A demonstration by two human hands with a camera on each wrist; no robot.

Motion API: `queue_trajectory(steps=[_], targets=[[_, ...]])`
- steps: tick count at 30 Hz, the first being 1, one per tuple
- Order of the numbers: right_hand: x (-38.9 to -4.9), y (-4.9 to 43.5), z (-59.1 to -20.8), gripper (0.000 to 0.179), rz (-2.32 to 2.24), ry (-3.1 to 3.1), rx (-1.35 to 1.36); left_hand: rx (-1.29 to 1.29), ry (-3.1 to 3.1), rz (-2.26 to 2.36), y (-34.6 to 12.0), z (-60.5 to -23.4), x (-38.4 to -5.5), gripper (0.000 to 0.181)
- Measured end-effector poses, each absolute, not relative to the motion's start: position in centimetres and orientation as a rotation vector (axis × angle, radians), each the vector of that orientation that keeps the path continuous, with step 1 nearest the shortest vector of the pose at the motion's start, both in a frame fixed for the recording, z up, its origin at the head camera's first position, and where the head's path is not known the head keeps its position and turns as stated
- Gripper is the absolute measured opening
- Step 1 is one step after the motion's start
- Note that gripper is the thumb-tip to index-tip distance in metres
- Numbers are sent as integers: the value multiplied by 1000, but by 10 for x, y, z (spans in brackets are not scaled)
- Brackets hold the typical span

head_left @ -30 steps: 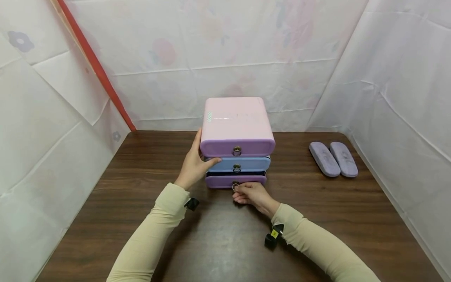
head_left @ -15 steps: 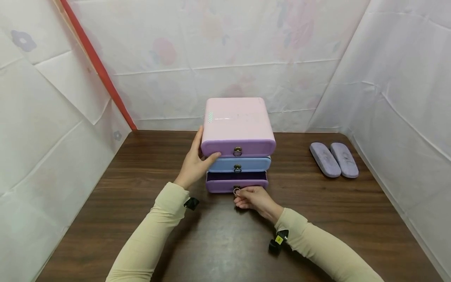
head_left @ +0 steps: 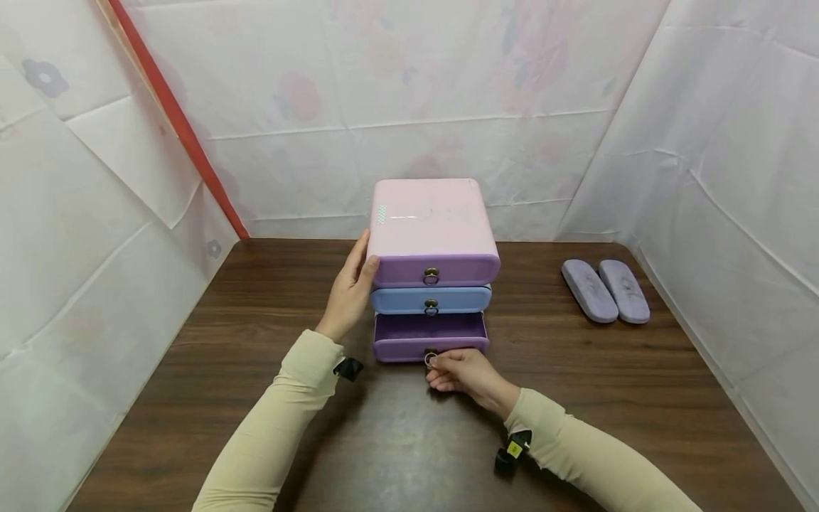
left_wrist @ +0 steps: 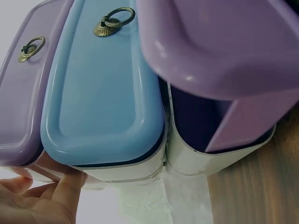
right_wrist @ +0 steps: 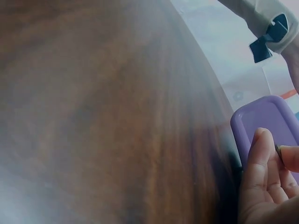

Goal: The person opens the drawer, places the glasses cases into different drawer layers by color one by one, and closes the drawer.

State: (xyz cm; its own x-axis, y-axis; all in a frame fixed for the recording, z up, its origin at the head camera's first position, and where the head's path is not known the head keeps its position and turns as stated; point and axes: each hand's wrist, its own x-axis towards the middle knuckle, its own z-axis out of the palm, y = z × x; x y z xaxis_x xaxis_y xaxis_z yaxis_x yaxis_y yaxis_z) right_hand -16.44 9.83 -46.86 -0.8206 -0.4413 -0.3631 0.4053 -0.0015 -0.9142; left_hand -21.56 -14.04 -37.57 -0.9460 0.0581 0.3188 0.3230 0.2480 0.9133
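Note:
A three-tier drawer box (head_left: 431,217) with a pink top stands on the table. Its top drawer (head_left: 397,272) is purple and its middle drawer (head_left: 399,301) blue; both are pushed in, each with a brass ring. The purple bottom drawer (head_left: 399,350) is pulled out part way, and its dark purple inside shows. My right hand (head_left: 472,378) pinches the bottom drawer's ring pull (head_left: 430,359) between thumb and finger. My left hand (head_left: 348,295) rests along the box's left side, thumb near the top drawer's corner; in the left wrist view its fingers (left_wrist: 70,191) touch the side wall.
Two lavender-grey oblong cases (head_left: 590,290) with rounded ends lie side by side at the right of the brown wood table (head_left: 269,284). White floral sheets (head_left: 269,163) hang behind and on both sides. A red strip (head_left: 173,114) runs down the left corner.
My right hand has drawn the bottom drawer farther out toward me by its ring. My left thumb has lifted from the box's front to its left side.

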Motion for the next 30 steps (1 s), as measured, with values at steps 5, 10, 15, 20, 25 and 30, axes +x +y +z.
queue_trajectory(steps=[5, 10, 15, 20, 25, 30], targets=[[-155, 100, -469, 26, -1877, 1688, -39, -377, -2268, -1751, -140, -376, -217, 58], [-145, 102, -468, 29, -1861, 1688, -60, -392, -2240, -1788, -140, -376, -216, 57], [-134, 104, -468, 30, -1850, 1699, -64, -409, -2214, -1856, -141, -374, -216, 54], [-125, 106, -472, 29, -1854, 1693, -61, -418, -2193, -1920, -142, -372, -216, 53], [-118, 106, -475, 29, -1853, 1687, -75, -415, -2195, -1945, -142, -372, -215, 54], [-112, 106, -477, 31, -1840, 1688, -57, -426, -2193, -1950, -143, -372, -216, 55]])
